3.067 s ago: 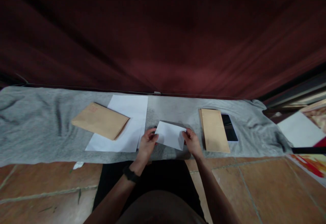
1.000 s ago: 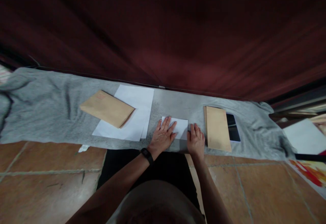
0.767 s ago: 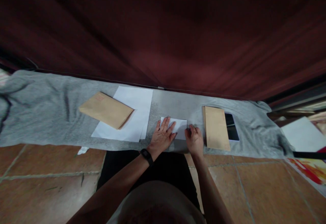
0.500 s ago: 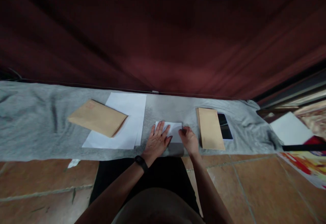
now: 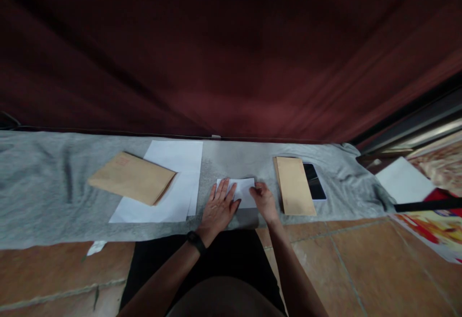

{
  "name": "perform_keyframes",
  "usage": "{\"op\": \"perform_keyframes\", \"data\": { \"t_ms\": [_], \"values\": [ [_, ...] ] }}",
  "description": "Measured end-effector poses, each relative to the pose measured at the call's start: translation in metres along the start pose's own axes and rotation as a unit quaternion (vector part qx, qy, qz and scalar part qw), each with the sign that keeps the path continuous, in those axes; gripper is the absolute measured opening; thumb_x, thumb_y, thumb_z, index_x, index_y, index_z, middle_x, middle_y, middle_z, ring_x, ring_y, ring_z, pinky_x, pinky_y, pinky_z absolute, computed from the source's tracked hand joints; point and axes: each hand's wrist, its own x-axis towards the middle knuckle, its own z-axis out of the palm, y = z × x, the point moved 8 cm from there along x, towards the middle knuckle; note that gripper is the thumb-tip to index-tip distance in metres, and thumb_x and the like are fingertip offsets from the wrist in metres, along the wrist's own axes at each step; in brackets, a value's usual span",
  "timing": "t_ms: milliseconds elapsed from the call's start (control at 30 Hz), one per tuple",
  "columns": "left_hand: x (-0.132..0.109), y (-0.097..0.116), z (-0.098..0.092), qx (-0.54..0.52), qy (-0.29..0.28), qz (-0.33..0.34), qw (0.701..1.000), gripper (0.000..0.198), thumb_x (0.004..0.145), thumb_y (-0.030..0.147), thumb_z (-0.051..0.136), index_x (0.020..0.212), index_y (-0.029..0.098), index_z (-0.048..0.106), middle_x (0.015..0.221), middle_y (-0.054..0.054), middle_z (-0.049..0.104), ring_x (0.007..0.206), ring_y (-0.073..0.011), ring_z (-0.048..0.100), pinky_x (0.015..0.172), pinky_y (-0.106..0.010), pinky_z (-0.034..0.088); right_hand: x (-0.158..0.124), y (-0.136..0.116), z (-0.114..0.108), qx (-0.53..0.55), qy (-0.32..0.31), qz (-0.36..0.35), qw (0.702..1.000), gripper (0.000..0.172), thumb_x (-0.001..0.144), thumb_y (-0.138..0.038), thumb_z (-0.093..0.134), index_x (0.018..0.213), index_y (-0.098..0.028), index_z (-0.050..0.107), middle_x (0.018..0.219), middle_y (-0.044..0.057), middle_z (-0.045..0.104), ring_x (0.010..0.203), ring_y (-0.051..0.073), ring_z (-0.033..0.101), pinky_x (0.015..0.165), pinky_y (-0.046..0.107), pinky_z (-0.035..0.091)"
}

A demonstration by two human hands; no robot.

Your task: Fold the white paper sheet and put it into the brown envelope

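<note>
A small folded white paper (image 5: pixel 242 189) lies on the grey cloth (image 5: pixel 43 182) in front of me. My left hand (image 5: pixel 218 207) lies flat on its left part with fingers stretched out. My right hand (image 5: pixel 264 200) is at the paper's right edge, fingers curled and pressed on it. A black band is on my left wrist.
Left of the hands, a brown envelope (image 5: pixel 130 178) rests on white sheets (image 5: pixel 173 182). On the right a stack of brown envelopes (image 5: pixel 294 185) lies partly over a dark phone (image 5: pixel 314 182). A dark red curtain (image 5: pixel 231 52) hangs behind. White paper (image 5: pixel 404 180) and coloured prints lie at far right on the tiled floor (image 5: pixel 361 269).
Three seconds ago both hands held the white paper lifted; now it lies flat under them. My right hand's fingers have curled and slid left along the paper's edge.
</note>
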Motion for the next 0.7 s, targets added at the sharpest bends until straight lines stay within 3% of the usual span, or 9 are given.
{"op": "perform_keyframes", "data": {
  "t_ms": [167, 467, 600, 700],
  "values": [
    [-0.002, -0.002, 0.000, 0.000, 0.003, -0.005, 1.000, 0.061, 0.102, 0.045, 0.043, 0.152, 0.012, 0.042, 0.161, -0.017, 0.037, 0.152, -0.0298, 0.029, 0.124, -0.052, 0.026, -0.001, 0.005, 0.012, 0.088, -0.048, -0.001, 0.995, 0.031, 0.080, -0.049, 0.058, 0.071, -0.020, 0.065, 0.065, 0.001, 0.062, 0.061, 0.016, 0.055, 0.057, 0.027, 0.045],
    [-0.019, -0.025, -0.002, -0.033, 0.047, -0.079, 0.995, 0.059, 0.101, 0.033, 0.037, 0.155, 0.008, 0.036, 0.159, -0.018, 0.041, 0.150, -0.0282, 0.034, 0.123, -0.051, 0.031, -0.007, 0.024, 0.005, 0.186, -0.030, 0.040, 0.981, 0.036, 0.073, -0.056, 0.071, 0.068, -0.021, 0.067, 0.064, 0.000, 0.063, 0.062, 0.017, 0.055, 0.059, 0.028, 0.047],
    [-0.026, -0.039, -0.009, -0.156, 0.076, -0.109, 0.979, 0.054, 0.102, 0.033, 0.037, 0.152, 0.013, 0.041, 0.156, -0.015, 0.046, 0.148, -0.0268, 0.039, 0.122, -0.051, 0.034, -0.012, 0.028, -0.005, 0.227, -0.005, 0.064, 0.972, 0.039, 0.070, -0.058, 0.073, 0.075, -0.020, 0.068, 0.067, 0.001, 0.065, 0.063, 0.017, 0.057, 0.059, 0.029, 0.047],
    [-0.029, -0.052, -0.011, -0.330, 0.104, -0.189, 0.919, 0.054, 0.101, 0.042, 0.044, 0.150, 0.019, 0.045, 0.153, -0.013, 0.052, 0.142, -0.0255, 0.048, 0.118, -0.048, 0.041, -0.016, 0.029, -0.007, 0.266, 0.002, 0.082, 0.960, 0.042, 0.073, -0.059, 0.072, 0.082, -0.019, 0.067, 0.070, 0.002, 0.068, 0.063, 0.018, 0.060, 0.060, 0.029, 0.049]
  ]
}}
